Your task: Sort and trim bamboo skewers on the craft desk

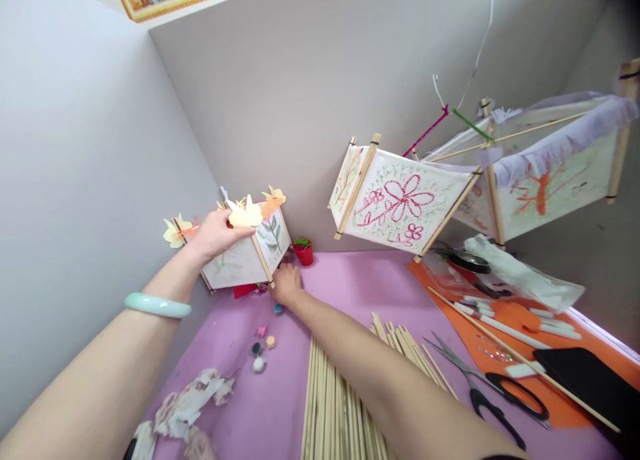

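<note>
In the back left corner stands a paper lantern (233, 265) with wooden stick edges, drawn plants and yellow and orange paper cut-outs along its top. My left hand (220, 232) is closed on the lantern's top edge, beside a pale yellow cut-out (246, 211). A pale green bangle (157, 305) circles the left wrist. Low at the lantern's right corner, my right hand (287, 283) reaches against its base. The right fingers are mostly hidden there, so what they touch does not show. Something red (245, 291) lies under the lantern's lower edge.
A red flowerpot (303, 252) stands against the wall. Two larger lanterns, one with pink flowers (407, 200), hang at right. Wooden sticks (333, 407) lie beneath my right arm. Scissors (473, 373), markers and a black phone (590, 380) lie right; small paint pots (258, 364) and crumpled tissue (193, 400) left.
</note>
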`<state>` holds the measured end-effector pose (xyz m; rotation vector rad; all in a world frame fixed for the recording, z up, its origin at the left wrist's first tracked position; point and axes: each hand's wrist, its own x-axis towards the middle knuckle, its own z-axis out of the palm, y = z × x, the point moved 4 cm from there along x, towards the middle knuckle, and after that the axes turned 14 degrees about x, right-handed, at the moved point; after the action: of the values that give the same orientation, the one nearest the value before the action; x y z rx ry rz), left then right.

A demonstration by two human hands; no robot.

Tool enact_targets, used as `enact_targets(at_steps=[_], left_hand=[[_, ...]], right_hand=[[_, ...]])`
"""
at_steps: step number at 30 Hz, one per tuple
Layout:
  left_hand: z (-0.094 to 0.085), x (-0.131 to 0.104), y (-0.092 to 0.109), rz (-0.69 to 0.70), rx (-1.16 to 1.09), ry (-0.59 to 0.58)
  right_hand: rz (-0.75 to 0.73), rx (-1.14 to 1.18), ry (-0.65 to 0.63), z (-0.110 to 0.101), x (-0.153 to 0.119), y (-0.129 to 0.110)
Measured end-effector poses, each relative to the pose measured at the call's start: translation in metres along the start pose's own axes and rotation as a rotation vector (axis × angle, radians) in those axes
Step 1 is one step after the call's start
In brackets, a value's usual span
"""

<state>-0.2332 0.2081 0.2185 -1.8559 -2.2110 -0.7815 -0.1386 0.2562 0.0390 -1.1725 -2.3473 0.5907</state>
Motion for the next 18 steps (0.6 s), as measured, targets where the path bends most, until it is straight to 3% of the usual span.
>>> enact_targets(at_steps=[4, 12, 18], left_hand=[[0.000, 0.000, 0.000, 0.001, -0.041, -0.007], [-0.005, -0.001, 0.006, -0.001, -0.235, -0.037], [-0.007, -0.003, 0.006, -0.031, -0.203, -0.022]], right_hand=[[-0.103, -0.027, -0.011, -0.013, -0.005, 0.001], [-0.372, -0.180, 0.013, -0.056, -0.060, 0.024], [-0.398, -0.269, 0.011, -0.087, -0.084, 0.032]])
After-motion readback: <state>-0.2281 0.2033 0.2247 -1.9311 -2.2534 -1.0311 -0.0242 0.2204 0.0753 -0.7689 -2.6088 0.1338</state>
